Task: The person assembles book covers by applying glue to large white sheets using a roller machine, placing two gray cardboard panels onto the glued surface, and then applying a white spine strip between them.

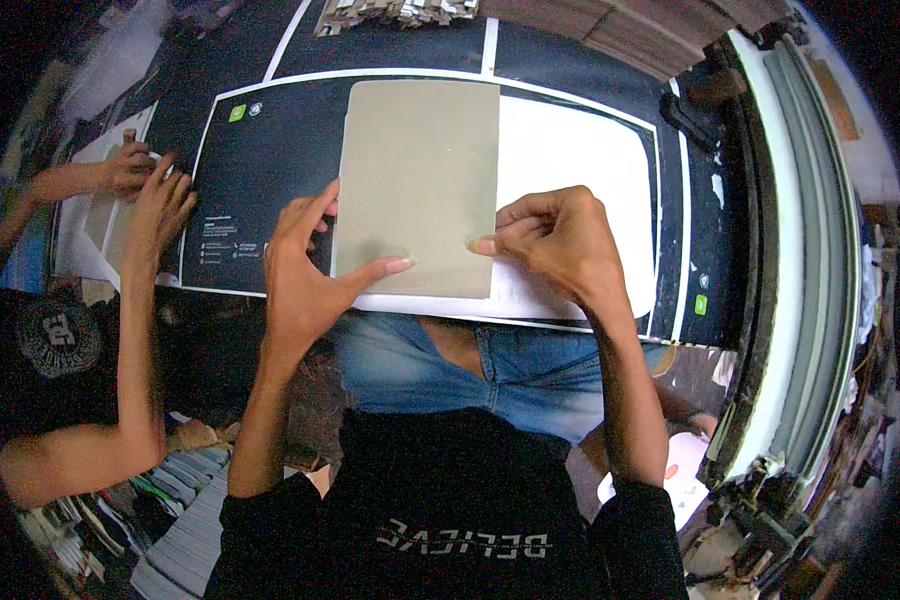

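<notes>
A grey-beige cardboard sheet (pixel 420 180) with rounded left corners lies over the left part of a larger white sheet (pixel 580 160). My left hand (pixel 308 265) grips the board's lower left side, the thumb flat on its face and the fingers behind its left edge. With the thumb on its face near the lower right edge, my right hand (pixel 560 245) pinches the board; its other fingers are curled and partly hidden. A strip of white shows along the board's lower edge. Both forearms come up from below.
A black printed board (pixel 270 150) with white border lines covers the tabletop. At the left, a co-worker's hands (pixel 150 190) handle other sheets. Cut strips (pixel 400 12) are piled at the far edge. A long metal rail (pixel 810 230) runs along the right; a black tool (pixel 688 122) lies near it.
</notes>
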Available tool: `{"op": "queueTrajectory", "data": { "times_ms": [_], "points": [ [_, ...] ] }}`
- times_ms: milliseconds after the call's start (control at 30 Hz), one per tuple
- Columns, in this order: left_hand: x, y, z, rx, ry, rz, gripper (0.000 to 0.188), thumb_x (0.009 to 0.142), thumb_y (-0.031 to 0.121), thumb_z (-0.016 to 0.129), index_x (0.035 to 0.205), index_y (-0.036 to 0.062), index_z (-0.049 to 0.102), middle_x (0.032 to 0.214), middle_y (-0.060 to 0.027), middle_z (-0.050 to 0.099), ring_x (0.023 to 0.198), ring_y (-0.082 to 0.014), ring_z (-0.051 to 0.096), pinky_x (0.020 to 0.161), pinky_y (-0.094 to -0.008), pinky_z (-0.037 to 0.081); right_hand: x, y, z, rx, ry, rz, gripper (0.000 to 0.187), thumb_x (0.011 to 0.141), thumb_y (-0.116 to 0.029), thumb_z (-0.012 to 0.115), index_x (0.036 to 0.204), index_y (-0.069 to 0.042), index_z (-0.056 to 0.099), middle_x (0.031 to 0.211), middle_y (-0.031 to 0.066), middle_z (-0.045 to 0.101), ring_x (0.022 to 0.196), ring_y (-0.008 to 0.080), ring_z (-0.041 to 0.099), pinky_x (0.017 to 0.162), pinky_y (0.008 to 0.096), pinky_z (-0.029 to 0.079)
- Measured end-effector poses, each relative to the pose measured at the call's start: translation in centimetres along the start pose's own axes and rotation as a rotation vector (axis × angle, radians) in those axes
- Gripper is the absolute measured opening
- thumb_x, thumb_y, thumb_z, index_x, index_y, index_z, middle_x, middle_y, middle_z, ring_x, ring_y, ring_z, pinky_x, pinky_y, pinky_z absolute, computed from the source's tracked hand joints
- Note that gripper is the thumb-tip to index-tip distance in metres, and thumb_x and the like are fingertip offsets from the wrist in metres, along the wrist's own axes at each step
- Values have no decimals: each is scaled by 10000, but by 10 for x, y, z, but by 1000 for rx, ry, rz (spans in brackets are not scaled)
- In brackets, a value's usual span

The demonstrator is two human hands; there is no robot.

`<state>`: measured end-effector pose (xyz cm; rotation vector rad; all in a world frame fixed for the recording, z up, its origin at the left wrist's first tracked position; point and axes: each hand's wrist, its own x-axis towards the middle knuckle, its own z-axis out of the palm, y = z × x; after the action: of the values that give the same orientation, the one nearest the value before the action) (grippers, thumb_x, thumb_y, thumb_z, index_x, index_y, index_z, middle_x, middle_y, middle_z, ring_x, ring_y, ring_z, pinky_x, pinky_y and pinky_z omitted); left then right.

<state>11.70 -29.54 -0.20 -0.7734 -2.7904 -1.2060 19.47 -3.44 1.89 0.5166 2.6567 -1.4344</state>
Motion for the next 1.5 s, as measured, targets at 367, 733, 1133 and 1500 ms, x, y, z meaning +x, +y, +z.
{"op": "queueTrajectory", "data": {
  "times_ms": [367,733,1133,1500],
  "points": [
    [-6,-8,10,104,-62,10,986,573,414,982,1352,-51,596,1103,-160,643,1066,-262,565,941,-426,474,1,10,6,-17,13,28,358,657,-170,934,905,29,772,709,160,738,627,183,714,624,323,571],
    [-5,-10,13,155,-43,66,981,573,386,983,1363,-43,591,1129,-169,641,1089,-290,561,965,-465,458,-3,11,8,-10,46,49,347,656,-180,936,890,18,772,738,194,734,635,223,724,596,343,564],
    [-5,-5,9,251,-111,49,1010,602,512,947,1347,-71,594,1128,-165,602,1092,-291,525,926,-479,406,-9,6,10,-10,61,-6,299,698,-98,910,903,51,750,676,135,714,583,144,677,551,270,556],
    [43,23,57,305,-112,277,774,957,372,645,1585,73,307,1617,-215,296,1488,-386,289,1205,-569,222,-7,9,11,-74,82,-3,289,706,-90,910,885,64,743,681,136,719,590,136,674,559,267,549]
  ]
}}
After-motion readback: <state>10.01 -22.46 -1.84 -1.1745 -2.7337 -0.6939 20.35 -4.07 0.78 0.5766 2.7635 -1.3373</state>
